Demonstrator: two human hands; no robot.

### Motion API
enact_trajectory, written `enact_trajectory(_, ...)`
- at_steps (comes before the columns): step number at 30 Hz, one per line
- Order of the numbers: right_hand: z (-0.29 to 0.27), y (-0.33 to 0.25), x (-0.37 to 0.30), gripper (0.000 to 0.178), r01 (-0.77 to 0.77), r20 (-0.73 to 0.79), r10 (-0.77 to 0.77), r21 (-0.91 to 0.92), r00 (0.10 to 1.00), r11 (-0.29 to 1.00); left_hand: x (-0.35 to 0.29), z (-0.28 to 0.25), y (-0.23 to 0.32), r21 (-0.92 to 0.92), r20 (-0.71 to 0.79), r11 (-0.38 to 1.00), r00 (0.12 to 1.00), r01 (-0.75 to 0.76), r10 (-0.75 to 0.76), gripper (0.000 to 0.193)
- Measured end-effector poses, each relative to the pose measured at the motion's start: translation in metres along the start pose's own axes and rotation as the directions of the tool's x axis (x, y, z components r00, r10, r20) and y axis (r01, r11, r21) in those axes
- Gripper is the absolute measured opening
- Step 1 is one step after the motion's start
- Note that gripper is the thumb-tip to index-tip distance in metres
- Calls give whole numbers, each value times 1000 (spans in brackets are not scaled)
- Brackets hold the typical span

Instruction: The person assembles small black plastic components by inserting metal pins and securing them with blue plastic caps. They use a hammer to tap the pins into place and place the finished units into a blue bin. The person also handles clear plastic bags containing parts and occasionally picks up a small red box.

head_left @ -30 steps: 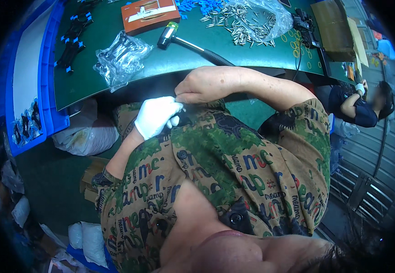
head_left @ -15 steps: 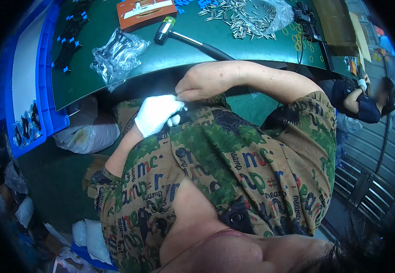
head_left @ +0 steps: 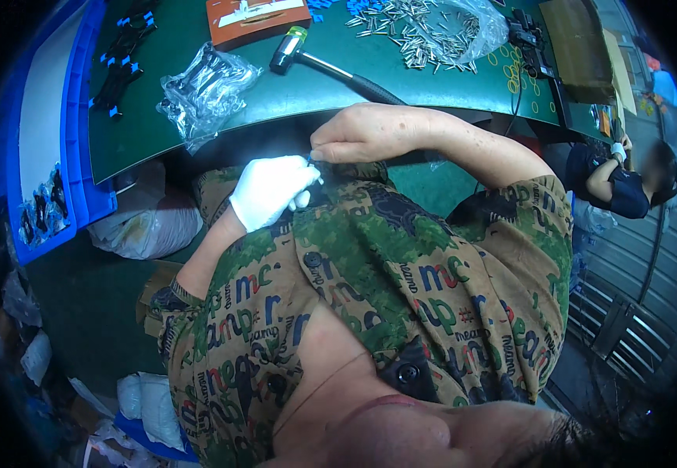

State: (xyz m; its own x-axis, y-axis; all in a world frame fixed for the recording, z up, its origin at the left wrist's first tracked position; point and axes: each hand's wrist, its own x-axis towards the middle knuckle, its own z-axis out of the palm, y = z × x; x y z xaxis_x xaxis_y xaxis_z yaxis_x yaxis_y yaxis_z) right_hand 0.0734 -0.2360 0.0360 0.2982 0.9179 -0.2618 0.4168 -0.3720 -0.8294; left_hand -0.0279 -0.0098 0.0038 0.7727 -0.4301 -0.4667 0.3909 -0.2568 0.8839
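My left hand (head_left: 272,193), in a white glove, is closed with its fingers curled in front of my lap. A small pale tip pokes out from its fingers, too small to name. Right against it, my bare right hand (head_left: 362,134) is pinched, thumb and forefinger pressed together. A tiny dark bit shows where the two hands meet, and I cannot make out what it is. Both hands are just below the near edge of the green table (head_left: 276,97). Beyond them on the table lie a mallet (head_left: 330,69) with a black grip and a crumpled clear plastic bag (head_left: 207,93).
An orange-brown box (head_left: 256,22) and a heap of small metal pins (head_left: 432,39) lie at the back. Yellow rings (head_left: 514,74) and a cardboard box (head_left: 576,51) are to the right. Black parts with blue ends (head_left: 120,70) and a blue tray (head_left: 77,171) are left. Another person (head_left: 615,179) sits far right.
The right hand has shifted slightly right, and the gap between the two hands has widened a little. More of the tiny dark bit now shows there. The view has shifted slightly.
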Motion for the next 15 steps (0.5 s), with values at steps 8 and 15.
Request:
enact_trajectory(8, 2, -3, 0, 38, 7, 29, -8, 37, 1000, 999, -1, -2, 0, -1, 16, 1000, 1000, -12, 12, 25)
enact_trajectory(15, 3, -2, 1, 39, 24, 79, -25, 11, 997, 1000, 3, 0, -7, 75, 39, 997, 999, -17, 14, 24)
